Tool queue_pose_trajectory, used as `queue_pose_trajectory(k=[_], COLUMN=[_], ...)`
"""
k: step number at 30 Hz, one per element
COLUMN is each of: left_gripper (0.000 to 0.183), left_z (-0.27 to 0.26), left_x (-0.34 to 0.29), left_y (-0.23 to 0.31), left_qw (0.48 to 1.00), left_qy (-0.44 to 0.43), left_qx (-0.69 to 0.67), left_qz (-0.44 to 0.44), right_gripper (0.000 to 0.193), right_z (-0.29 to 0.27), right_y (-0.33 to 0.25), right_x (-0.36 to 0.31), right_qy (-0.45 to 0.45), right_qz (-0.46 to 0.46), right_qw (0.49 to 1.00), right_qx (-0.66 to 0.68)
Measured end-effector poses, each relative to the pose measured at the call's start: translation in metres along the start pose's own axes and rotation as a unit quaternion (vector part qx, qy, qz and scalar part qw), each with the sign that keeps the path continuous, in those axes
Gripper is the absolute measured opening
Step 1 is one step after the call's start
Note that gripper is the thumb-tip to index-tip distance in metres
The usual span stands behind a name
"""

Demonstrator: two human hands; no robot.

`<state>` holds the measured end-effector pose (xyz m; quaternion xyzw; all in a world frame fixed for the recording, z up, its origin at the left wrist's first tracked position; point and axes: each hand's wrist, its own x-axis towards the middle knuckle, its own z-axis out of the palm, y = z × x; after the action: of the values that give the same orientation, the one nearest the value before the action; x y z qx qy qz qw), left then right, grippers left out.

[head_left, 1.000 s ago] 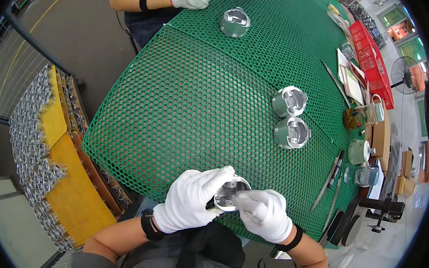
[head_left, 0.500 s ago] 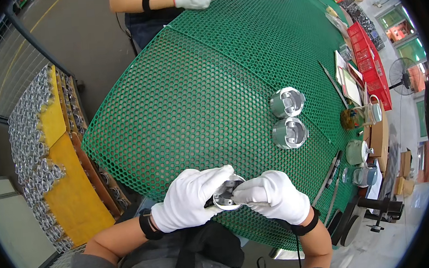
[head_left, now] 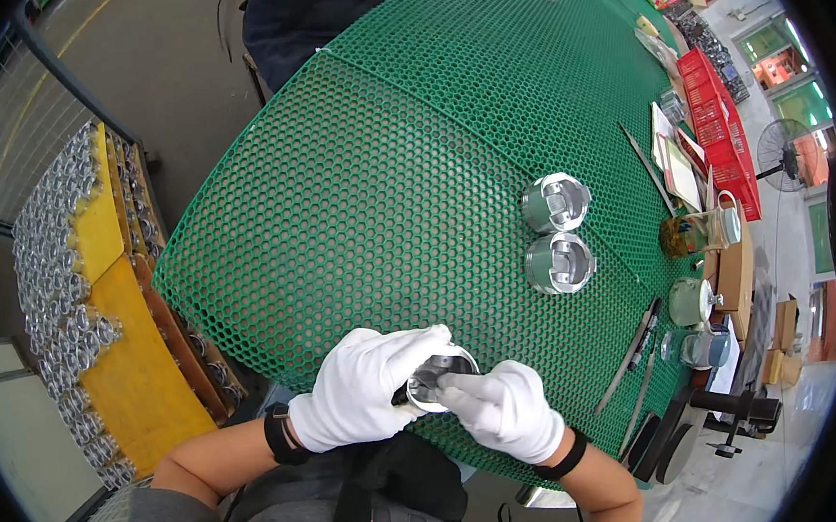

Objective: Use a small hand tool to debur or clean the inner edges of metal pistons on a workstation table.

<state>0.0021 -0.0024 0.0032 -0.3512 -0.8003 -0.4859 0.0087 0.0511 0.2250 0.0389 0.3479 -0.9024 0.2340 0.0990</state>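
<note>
My left hand (head_left: pixel 354 390), in a white glove, is closed around a silver metal piston (head_left: pixel 452 365) at the near edge of the green mat. The piston's hollow side faces up. My gloved right hand (head_left: pixel 508 418) has its fingers bunched together, their tips reaching into the hollow. Whether those fingers pinch anything small is hidden. Two similar pistons, a farther one (head_left: pixel 556 202) and a nearer one (head_left: pixel 561 263), stand side by side on the mat, hollow sides showing.
The green honeycomb mat (head_left: pixel 357 217) covers the table. Files (head_left: pixel 628 358), a glass jar (head_left: pixel 702 231), a lidded pot (head_left: pixel 692 302) and red bins (head_left: pixel 717 124) line the right side. Rows of pistons (head_left: pixel 56 286) on yellow sheets stand left. A co-worker (head_left: pixel 300 27) is at the far edge.
My right hand has shifted left and nearer me, its fingertips moving across the piston's hollow. The piston has tilted slightly in my left hand. The co-worker's glove has moved back from the mat.
</note>
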Motion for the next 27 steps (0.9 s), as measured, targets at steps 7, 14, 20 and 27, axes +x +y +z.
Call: queue_pose_trajectory(k=[7,14,20,27], left_gripper=[0.071,0.070,0.070,0.078], left_z=[0.000,0.002,0.000,0.006], left_x=[0.003,0.002,0.001,-0.001], left_y=[0.002,-0.004,0.001,-0.001], left_qw=[1.000,1.000,1.000,1.000], left_qy=[0.000,-0.016,0.010,0.014], left_qx=[0.006,-0.019,-0.004,-0.003], left_qz=[0.002,-0.008,0.000,0.021], right_gripper=[0.029,0.024,0.035,0.037], right_z=[-0.013,-0.022,-0.014,0.009], right_y=[0.021,0.036,0.002,-0.014], right_x=[0.008,0.032,0.016,-0.009], right_qy=[-0.058,-0.131,-0.041,0.073], right_qz=[0.065,0.053,0.022,0.109], right_qw=[0.978,0.965,0.999,0.990], right_qx=[0.187,0.220,-0.003,0.052])
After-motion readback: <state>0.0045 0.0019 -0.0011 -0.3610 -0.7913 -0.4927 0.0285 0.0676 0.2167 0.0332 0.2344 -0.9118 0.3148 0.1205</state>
